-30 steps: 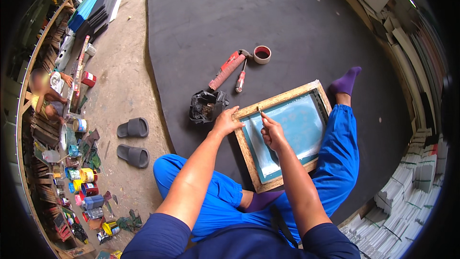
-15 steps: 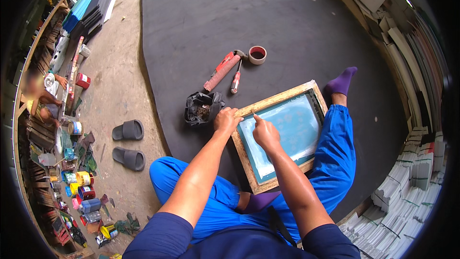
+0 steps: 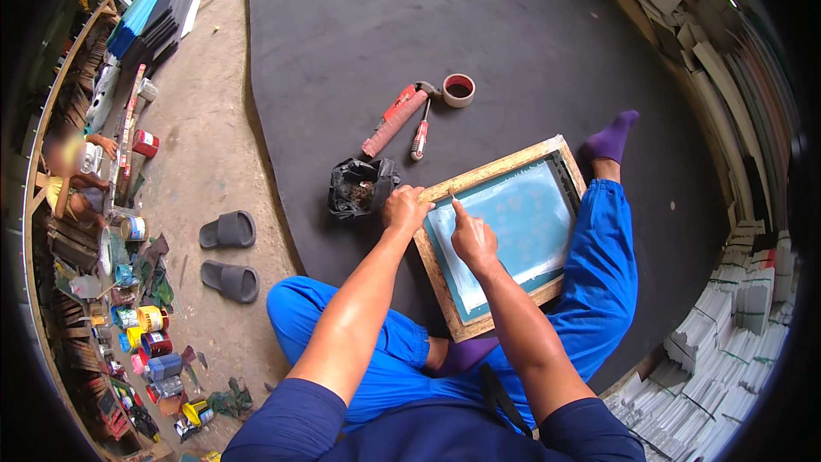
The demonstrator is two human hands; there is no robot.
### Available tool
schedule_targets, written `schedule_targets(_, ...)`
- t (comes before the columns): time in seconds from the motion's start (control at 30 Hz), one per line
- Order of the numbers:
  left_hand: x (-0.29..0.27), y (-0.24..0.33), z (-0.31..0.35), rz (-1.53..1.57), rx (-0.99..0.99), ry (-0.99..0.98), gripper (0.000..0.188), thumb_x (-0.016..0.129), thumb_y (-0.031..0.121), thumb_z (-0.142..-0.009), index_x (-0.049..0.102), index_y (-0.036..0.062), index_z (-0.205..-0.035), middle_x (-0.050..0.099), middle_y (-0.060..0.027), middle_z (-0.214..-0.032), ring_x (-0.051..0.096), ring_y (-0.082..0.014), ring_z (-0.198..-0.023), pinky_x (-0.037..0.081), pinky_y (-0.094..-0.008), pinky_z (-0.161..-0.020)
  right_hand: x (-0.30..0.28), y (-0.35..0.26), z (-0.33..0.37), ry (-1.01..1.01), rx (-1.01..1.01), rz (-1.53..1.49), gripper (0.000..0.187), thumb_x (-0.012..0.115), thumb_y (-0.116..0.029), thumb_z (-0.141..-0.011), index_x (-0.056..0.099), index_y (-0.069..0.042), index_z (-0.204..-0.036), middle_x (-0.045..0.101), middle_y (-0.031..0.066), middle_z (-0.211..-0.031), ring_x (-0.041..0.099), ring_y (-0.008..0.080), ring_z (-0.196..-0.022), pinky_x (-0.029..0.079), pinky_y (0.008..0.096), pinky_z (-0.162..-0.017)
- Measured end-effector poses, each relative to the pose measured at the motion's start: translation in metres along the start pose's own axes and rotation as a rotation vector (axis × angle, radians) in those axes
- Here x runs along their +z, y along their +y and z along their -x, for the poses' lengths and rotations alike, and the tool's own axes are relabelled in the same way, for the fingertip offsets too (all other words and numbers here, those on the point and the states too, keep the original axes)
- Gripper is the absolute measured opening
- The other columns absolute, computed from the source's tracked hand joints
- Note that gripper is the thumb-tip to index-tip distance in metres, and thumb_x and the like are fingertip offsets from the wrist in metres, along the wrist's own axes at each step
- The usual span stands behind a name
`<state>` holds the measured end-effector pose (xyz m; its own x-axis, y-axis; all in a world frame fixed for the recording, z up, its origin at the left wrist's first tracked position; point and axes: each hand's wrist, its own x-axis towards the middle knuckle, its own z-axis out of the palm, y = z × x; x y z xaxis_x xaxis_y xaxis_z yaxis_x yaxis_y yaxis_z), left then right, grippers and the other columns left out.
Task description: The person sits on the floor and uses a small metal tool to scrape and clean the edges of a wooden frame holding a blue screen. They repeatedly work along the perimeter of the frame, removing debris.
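A silk-screen frame (image 3: pixel 469 180), wooden with pale blue mesh, lies tilted across my lap. My left hand (image 3: pixel 405 209) is closed on its upper left corner, thumb along the wood. Over the mesh, my right hand (image 3: pixel 475 239) has its index finger stretched to the inner edge of the top bar; the other fingers curl under and the palm is hidden. No held thing shows in it. Beside my left hand stands a black plastic bag (image 3: pixel 344 198), open at the top with scraps inside.
Beyond the frame lie a red-handled hammer (image 3: pixel 420 139), a long red tool (image 3: pixel 395 123) and a tape roll (image 3: pixel 459 91) on the black mat (image 3: pixel 359 26). Dark sandals (image 3: pixel 229 230) and several paint cans (image 3: pixel 152 318) are at left, where another person (image 3: pixel 73 175) sits. White stacks (image 3: pixel 727 334) stand at right.
My right index fingertip has shifted slightly up, from the mesh toward the top bar. My left hand keeps its hold on the corner. The whole view has shifted a little.
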<state>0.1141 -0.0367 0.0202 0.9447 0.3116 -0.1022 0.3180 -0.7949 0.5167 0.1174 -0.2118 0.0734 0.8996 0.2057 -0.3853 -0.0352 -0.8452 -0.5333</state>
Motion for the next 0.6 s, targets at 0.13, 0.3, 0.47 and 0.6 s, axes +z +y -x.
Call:
schedule_targets(0.13,-0.003,0.007,-0.002,-0.020,0.003,-0.066,0.044,0.085,0.036,-0.078,0.077,0.0153,-0.116,0.072,-0.0092,-0.108,0.071,-0.0307,-0.102,0.057,-0.0427,-0.088,0.033,0.050,-0.021,-0.030,-0.006,-0.489,0.047,0.058,-0.018,-0.100,0.057,-0.017,-0.147,0.077,0.0199,-0.096,0.074,0.0341,-0.087,0.057,0.0457,-0.078)
schedule_targets(0.3,-0.002,-0.003,0.000,-0.030,0.052,-0.030,0.048,0.087,0.040,-0.076,0.076,0.0160,-0.116,0.071,-0.0097,-0.103,0.071,-0.0320,-0.101,0.057,-0.0435,-0.087,0.026,0.037,-0.019,0.140,-0.215,-0.360,0.043,0.061,-0.020,-0.100,0.060,-0.011,-0.143,0.078,0.0173,-0.102,0.074,0.0342,-0.096,0.055,0.0443,-0.081)
schedule_targets(0.47,0.000,-0.001,0.003,-0.115,0.016,-0.060,0.046,0.084,0.037,-0.080,0.073,0.0172,-0.120,0.071,-0.0087,-0.110,0.070,-0.0303,-0.106,0.057,-0.0440,-0.088,0.009,0.038,-0.023,-0.247,0.172,-0.853,0.041,0.061,-0.022,-0.104,0.062,-0.018,-0.144,0.054,-0.0008,-0.065,0.042,0.0091,-0.046,0.037,0.0305,-0.043)
schedule_targets(0.6,0.006,0.004,0.004,-0.181,0.026,-0.055,0.042,0.081,0.035,-0.084,0.070,0.0156,-0.121,0.069,-0.0090,-0.114,0.068,-0.0311,-0.111,0.056,-0.0443,-0.093,0.010,0.053,-0.024,-0.148,-0.049,-0.734,0.041,0.059,-0.017,-0.104,0.061,-0.014,-0.145,0.052,-0.0016,-0.066,0.040,0.0062,-0.047,0.034,0.0275,-0.043)
